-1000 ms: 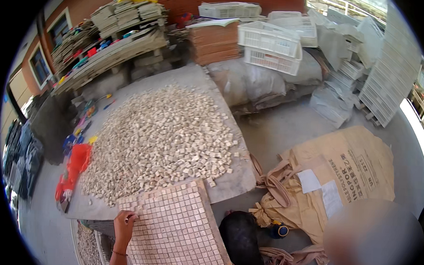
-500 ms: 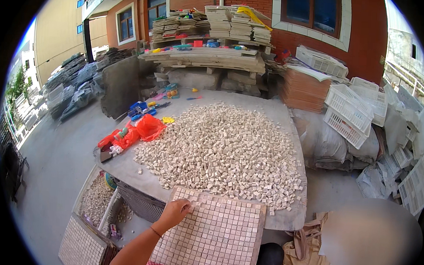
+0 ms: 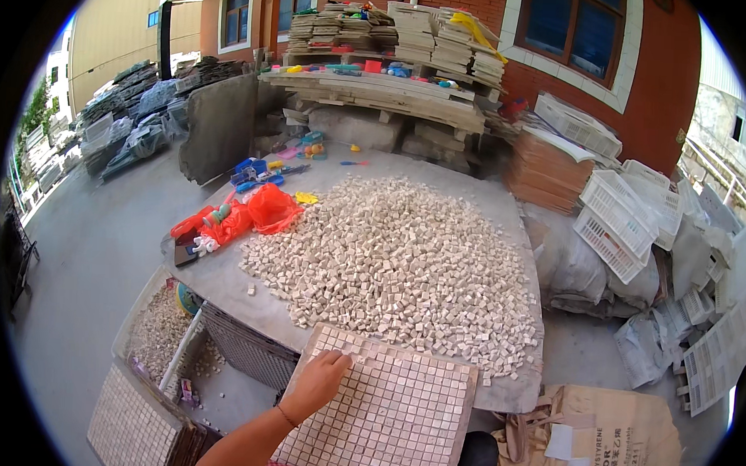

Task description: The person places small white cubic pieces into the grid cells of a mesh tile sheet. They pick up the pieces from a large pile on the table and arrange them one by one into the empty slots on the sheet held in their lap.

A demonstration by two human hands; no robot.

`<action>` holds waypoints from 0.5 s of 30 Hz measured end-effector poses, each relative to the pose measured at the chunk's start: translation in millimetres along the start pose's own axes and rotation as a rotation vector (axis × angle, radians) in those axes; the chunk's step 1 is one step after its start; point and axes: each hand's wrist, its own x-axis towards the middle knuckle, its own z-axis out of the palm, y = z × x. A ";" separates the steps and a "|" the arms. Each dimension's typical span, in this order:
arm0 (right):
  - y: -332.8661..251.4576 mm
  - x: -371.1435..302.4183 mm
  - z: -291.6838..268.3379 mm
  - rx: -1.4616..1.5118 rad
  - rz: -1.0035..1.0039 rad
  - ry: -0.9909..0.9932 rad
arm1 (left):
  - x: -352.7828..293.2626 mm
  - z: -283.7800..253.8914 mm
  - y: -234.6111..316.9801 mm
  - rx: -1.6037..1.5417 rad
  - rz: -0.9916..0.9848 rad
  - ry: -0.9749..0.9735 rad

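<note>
Head view, the only one we have, shows our left hand [image 3: 321, 382] over the upper-left part of a square, light-edged board [image 3: 382, 412] covered in small, pale pinkish stone tiles set in even rows. Our fingers are bent and bunched close together, tips down against the tiled face; we cannot tell whether a tile is pinched between them. Our right hand is out of sight. The board lies tilted in front of us, its far edge at the near side of a grey, flat-topped desk [image 3: 221, 286], just beside a broad heap of loose cream stone cubes [image 3: 405, 268]. As for progress, we judge the board nearly full: the rows look complete across the middle and right, while the rows near our fingers look less even, and our hand hides some of them, so any gaps there cannot be made out. At the lower left, a stack of similar boards [image 3: 132, 422] has its top one covered in tiles, which we take as a finished piece. Beyond it, a white plastic crate [image 3: 183, 354] has more loose pieces beside its wall, near a pile of dark latticed panels [image 3: 247, 348]. With the heap so large, much of the loose stone appears unplaced.
</note>
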 end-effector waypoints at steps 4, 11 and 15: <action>-12.1 -6.2 -2.3 0.007 0.024 0.023 | -31.6 -3.0 16.8 0.058 0.050 0.034; -1.4 -4.9 8.0 -0.040 0.016 0.050 | -66.1 4.7 15.2 0.238 0.084 -0.224; -3.8 -6.5 7.8 -0.046 -0.005 0.053 | -67.2 5.3 14.5 0.181 0.030 -0.250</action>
